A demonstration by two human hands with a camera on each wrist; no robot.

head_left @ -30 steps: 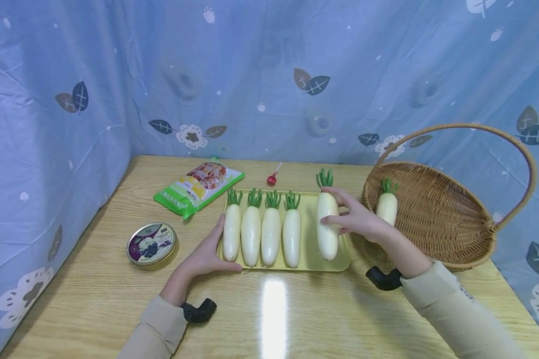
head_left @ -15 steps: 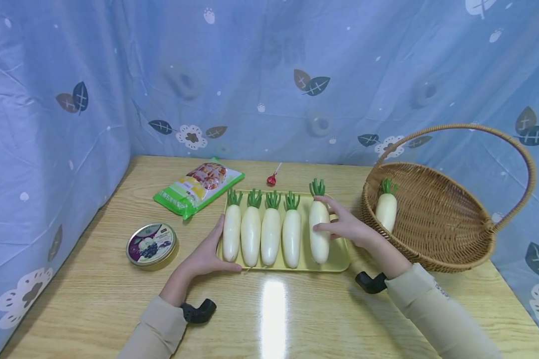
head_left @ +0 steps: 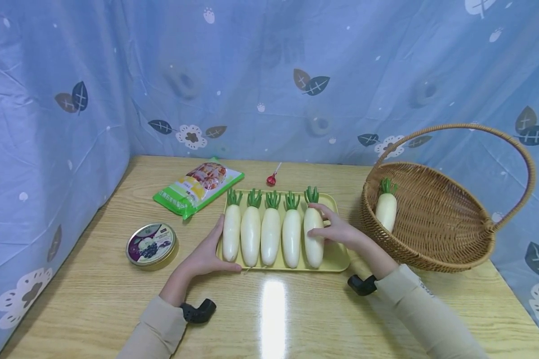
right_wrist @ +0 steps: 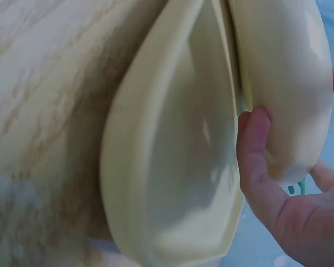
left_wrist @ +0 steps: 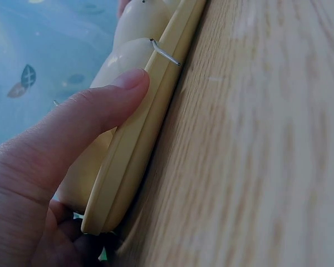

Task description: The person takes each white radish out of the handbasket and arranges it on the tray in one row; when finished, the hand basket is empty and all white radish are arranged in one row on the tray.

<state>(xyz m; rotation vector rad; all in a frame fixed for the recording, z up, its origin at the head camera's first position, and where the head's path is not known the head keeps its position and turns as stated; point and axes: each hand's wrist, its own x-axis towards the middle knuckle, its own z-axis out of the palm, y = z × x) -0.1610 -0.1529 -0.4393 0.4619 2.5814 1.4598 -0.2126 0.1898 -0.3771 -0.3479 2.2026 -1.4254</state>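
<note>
My right hand [head_left: 340, 230] grips a white radish [head_left: 314, 253] with green stems, thumb and fingers on either side of its body. That radish is over the yellow tray [head_left: 337, 257], right of a row of several similar radishes [head_left: 271, 237] lying side by side. In the right wrist view the held radish [right_wrist: 286, 72] is at the tray's edge; whether it touches the tray bottom is unclear. My left hand [head_left: 206, 255] holds the tray's near left corner. In the left wrist view its thumb lies on the tray rim [left_wrist: 133, 133], with the other fingers partly hidden beyond.
A wicker basket [head_left: 444, 219] with a tall handle stands at the right, one radish [head_left: 386, 212] inside. A green food packet [head_left: 199, 187] lies behind the tray at left, a red lollipop [head_left: 271, 179] behind it. A round tin [head_left: 151, 244] is left of my left hand.
My right hand has moved left and slightly nearer with the radish, from the tray's right end toward the row. The left hand has stayed on the tray.
</note>
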